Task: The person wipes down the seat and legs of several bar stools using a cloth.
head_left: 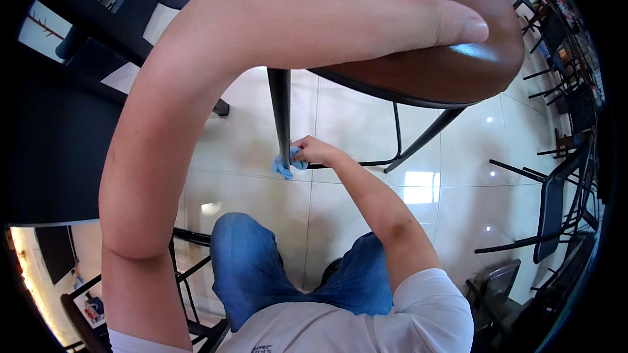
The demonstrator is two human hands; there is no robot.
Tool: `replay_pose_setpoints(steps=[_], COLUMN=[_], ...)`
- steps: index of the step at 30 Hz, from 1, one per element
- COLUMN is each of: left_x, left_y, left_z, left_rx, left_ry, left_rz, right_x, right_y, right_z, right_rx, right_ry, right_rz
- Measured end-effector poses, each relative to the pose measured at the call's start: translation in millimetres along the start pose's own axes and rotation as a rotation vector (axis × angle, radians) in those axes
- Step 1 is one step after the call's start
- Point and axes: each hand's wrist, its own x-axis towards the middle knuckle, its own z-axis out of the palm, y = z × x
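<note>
A stool with a round brown padded seat and black metal legs stands in front of me. My left hand lies over the seat, its thumb stretched flat and apart across the top; most of its other fingers are cut off by the upper edge or hidden. Low down, my right hand is closed on a light blue cloth. The cloth is wrapped against the lower end of a black stool leg, close to the floor. Part of the cloth sticks out left of that leg.
Shiny pale floor tiles lie underneath. Several black chairs line the right side. A dark panel-like surface fills the left, and another black-framed seat stands at the lower left. My jeans-clad knees are bent below.
</note>
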Motion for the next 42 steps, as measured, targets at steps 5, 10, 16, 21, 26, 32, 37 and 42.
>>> replay_pose_setpoints(steps=[5,10,16,21,26,32,37,42], left_x=[-2.2,-11.5,-16.9,-9.4,-11.5,-9.4,-12.0,-7.5], left_y=[-6.8,-10.3,-15.8,-16.2,-22.4,-30.9,-38.0,-45.9], left_z=[6.1,-0.4,3.3,4.8,6.6,5.0,3.2,11.6], left_rx=[-0.040,-0.080,-0.143,-0.177,-0.142,0.008,0.135,0.055], left_ry=[0.028,0.054,0.071,0.114,0.139,0.087,0.138,0.139], left_rz=[0.022,0.031,0.051,0.089,0.167,0.219,0.148,0.166], right_x=[-25.9,-12.6,2.5,-14.8,-84.4,-112.4,-126.1,-140.3], right_y=[-3.2,-35.0,-14.3,43.6,14.2,1.0,-12.1,-6.3], right_z=[-85.4,-180.0,-225.5,-204.9,-124.2,-86.1,-69.8,-56.0], right_rx=[-0.165,-0.735,-0.807,-0.962,-1.525,-1.593,-1.556,-1.347], right_ry=[0.439,1.571,1.450,1.393,0.630,0.074,-0.008,0.231], right_rz=[0.057,-0.395,0.156,0.438,0.840,1.101,1.043,0.727])
